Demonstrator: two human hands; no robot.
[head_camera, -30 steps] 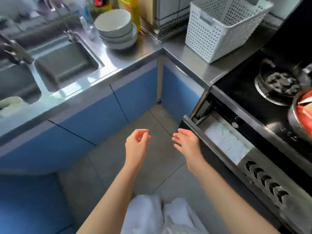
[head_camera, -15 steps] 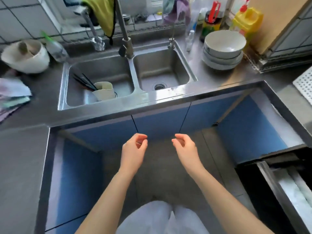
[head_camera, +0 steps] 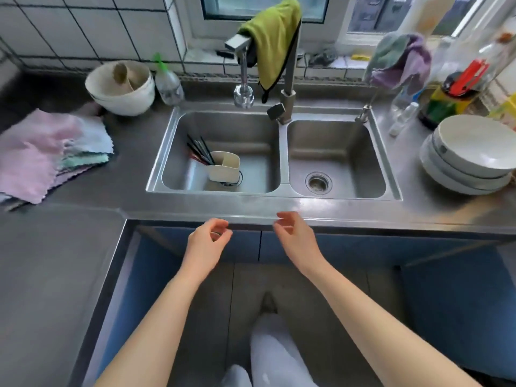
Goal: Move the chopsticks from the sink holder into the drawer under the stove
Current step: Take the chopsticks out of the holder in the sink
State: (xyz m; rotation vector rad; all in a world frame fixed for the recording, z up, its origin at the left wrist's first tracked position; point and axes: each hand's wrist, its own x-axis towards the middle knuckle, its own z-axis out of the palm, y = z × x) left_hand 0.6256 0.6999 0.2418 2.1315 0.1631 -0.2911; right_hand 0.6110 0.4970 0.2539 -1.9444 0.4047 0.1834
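Note:
Several dark chopsticks lean out to the left of a cream holder that stands in the left basin of the steel double sink. My left hand and my right hand hover side by side just below the counter's front edge, a little in front of the sink. Both hold nothing, with fingers loosely curled and apart. The drawer under the stove is out of view.
A tall faucet with a green cloth draped over it rises behind the sink divider. Stacked white plates sit at the right, a bowl and folded cloths at the left. Bottles crowd the back right corner.
My view has swung left from the open stove drawer to face the sink squarely. Both empty hands have risen toward the counter's front edge.

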